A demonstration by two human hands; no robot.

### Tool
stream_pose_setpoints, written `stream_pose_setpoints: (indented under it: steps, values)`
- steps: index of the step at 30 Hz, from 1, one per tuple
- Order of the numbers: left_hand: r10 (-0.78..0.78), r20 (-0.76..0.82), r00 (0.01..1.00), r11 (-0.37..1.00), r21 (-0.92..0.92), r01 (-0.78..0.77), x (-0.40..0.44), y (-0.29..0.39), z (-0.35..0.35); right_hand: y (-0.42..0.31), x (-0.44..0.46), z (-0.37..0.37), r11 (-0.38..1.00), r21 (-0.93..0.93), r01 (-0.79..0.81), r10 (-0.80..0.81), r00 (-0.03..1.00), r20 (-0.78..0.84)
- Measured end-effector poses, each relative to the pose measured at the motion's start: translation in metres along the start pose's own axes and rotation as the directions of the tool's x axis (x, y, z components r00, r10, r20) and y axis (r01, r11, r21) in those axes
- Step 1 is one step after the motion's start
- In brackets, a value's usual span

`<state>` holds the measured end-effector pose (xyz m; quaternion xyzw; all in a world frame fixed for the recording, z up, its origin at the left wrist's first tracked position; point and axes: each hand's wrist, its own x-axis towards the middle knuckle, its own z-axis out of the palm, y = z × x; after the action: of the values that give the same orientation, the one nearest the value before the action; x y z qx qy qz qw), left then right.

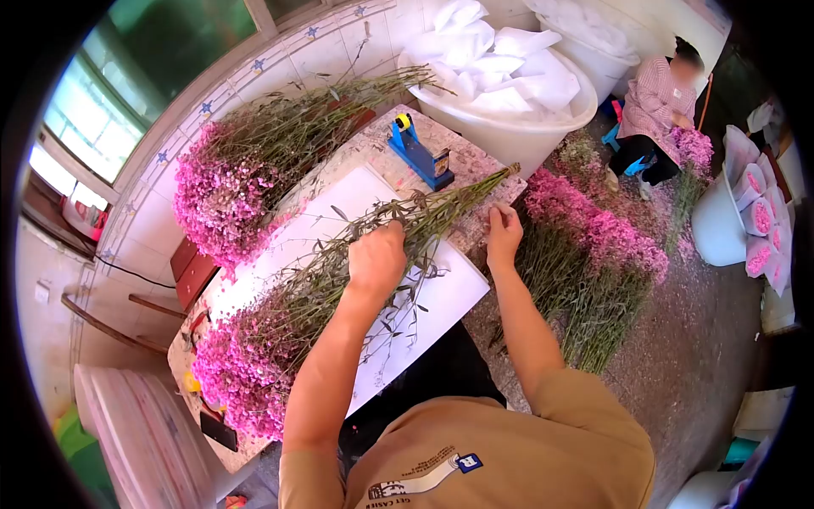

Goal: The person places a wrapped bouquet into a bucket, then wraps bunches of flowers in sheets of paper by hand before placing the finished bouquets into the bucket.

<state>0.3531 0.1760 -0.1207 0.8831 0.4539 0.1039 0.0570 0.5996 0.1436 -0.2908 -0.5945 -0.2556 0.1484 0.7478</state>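
Observation:
A bunch of small pink filler flowers (242, 369) lies diagonally over white sheets (449, 284) on the worktable. Its leafy stems run up to the right and narrow to a tight end at the table's far right edge. My left hand (377, 259) is closed in a fist on the middle of the stems; the fingers' undersides are hidden. Just below the stem ends, my right hand (504, 233) holds its thumb and fingertips together. Whatever is pinched there, if anything, is too small to make out. A blue tape dispenser (413, 155) stands behind the stems.
Another pink flower bunch (225, 191) rests along the wall side. More bunches (585, 246) lie right of the table. White tubs (500, 127) hold white wrapping. A seated person (653, 110) handles pink flowers near a bucket (721, 222) of wrapped bouquets. A phone (219, 431) sits at the table's near-left edge.

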Motion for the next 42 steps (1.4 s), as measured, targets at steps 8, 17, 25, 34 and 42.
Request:
stream_pose_setpoints:
  steps: [8,17,25,34,42]
  values:
    - [0.035,0.016,0.999,0.999,-0.034,-0.034,-0.001,-0.001,0.001,-0.038,0.004,0.020,0.816,-0.050,-0.575,0.548,0.744,0.382]
    - [0.043,-0.014,0.999,0.999,-0.020,-0.044,-0.003,-0.009,0.005,-0.044,0.005,0.006,0.584,0.162,-0.795,0.614,0.564,0.552]
    - [0.039,0.047,0.998,0.998,-0.041,-0.037,-0.013,-0.004,-0.003,-0.033,-0.005,0.004,0.653,0.078,-0.753,0.626,0.595,0.504]
    - [0.259,-0.215,0.942,0.678,-0.654,-0.335,-0.177,-0.006,-0.041,-0.078,-0.005,0.005,0.913,-0.406,0.051,0.071,0.957,0.282]
    - [-0.387,0.416,0.823,-0.071,-0.903,0.424,-0.379,-0.064,0.028,-0.215,-0.103,0.159,0.975,-0.065,0.213,-0.069,0.566,0.821]
